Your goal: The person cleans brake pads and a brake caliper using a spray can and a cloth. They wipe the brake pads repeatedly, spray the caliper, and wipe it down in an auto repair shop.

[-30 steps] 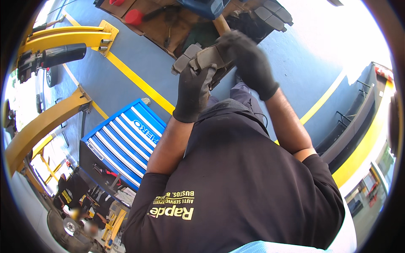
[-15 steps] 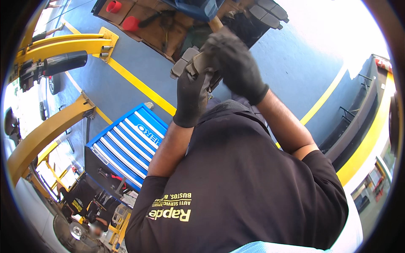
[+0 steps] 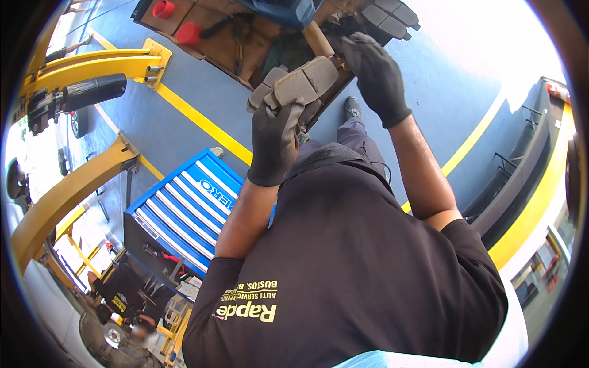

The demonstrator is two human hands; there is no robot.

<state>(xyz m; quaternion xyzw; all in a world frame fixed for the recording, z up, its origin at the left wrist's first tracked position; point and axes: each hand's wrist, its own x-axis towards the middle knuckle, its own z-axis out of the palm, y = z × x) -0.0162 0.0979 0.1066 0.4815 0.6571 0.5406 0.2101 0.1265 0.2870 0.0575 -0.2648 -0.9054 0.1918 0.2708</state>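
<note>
My gloved left hand [image 3: 275, 144] is closed on a brake pad [image 3: 305, 81], gripping it near its lower edge with its worn grey face turned up. Just behind that pad, two-part brake pads [image 3: 267, 88] rest at the near edge of the cardboard-covered surface [image 3: 211, 46]. My gloved right hand [image 3: 377, 80] is raised to the right of the held pad, apart from it. Its fingers are bent and pressed together. A small reddish-brown bit shows by the fingertips; what they hold is mostly hidden. A wooden handle [image 3: 318, 40] lies just left of these fingers.
More brake pads [image 3: 389, 18] lie at the far right of the surface. Two red cups [image 3: 189, 34] and a dark brush-like tool [image 3: 241, 43] are on its left. A blue tool cabinet [image 3: 184, 208] stands at my left, near yellow lift arms [image 3: 98, 67]. Another person [image 3: 116, 291] works lower left.
My right hand, blurred over the held pad before, has moved right and off it, uncovering the pad's face. My left hand keeps its hold and has hardly moved.
</note>
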